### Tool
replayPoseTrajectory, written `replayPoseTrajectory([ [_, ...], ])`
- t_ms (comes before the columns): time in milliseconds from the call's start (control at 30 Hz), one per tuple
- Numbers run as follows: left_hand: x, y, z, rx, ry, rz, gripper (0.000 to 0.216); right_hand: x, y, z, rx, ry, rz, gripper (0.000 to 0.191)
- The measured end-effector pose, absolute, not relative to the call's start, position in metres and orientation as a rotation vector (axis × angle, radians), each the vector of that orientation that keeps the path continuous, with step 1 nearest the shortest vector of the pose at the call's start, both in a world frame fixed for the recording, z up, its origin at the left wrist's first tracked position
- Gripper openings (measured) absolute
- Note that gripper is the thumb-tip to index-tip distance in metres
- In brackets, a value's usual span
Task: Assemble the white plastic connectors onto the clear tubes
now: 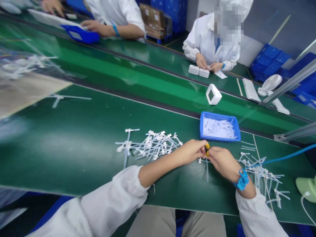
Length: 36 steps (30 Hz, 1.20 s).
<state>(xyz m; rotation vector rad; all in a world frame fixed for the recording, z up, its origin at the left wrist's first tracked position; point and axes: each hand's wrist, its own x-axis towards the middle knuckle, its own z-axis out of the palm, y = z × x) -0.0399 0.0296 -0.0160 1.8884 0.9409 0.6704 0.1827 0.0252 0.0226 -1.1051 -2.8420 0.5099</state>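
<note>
Left grip (194, 152), right grip (223, 161), both pinched closed on thin tube (207, 171), end protruding below

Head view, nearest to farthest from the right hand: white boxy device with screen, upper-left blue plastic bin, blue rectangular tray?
1. Blue rectangular tray: beyond the right hand.
2. White boxy device: behind the tray.
3. Blue plastic bin: upper left.

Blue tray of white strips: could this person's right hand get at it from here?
Probably yes: the right hand is near the blue tray, whose top is open, and nothing visible blocks the way.
</note>
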Motion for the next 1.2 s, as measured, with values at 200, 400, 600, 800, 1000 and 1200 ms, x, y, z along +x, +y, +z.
replayPoseTrajectory([
  [200, -0.043, 0.027, -0.011, 1.84, 0.933, 0.641, 0.012, 0.191, 0.023, 0.022, -1.078, -2.739, 0.592, 0.015],
  [400, -0.043, 0.026, -0.011, 1.832, 0.958, 0.635, 0.015, 0.188, 0.021, 0.018, -1.082, -2.687, 0.589, 0.008],
  [600, -0.043, 0.027, -0.013, 1.847, 0.954, 0.61, 0.014, 0.184, 0.02, 0.013, -1.083, -2.769, 0.462, 0.015],
  [800, -0.04, 0.028, -0.015, 1.8, 0.963, 0.626, 0.018, 0.174, 0.018, 0.017, -1.172, -2.876, 0.424, 0.018],
  [1000, -0.042, 0.028, -0.017, 1.794, 0.956, 0.639, 0.014, 0.18, 0.022, 0.012, -1.084, -2.746, 0.597, 0.015],
  [1200, -0.045, 0.027, -0.018, 1.9, 1.004, 0.634, 0.011, 0.188, 0.03, 0.009, -1.057, -2.532, 0.77, 0.013],
])
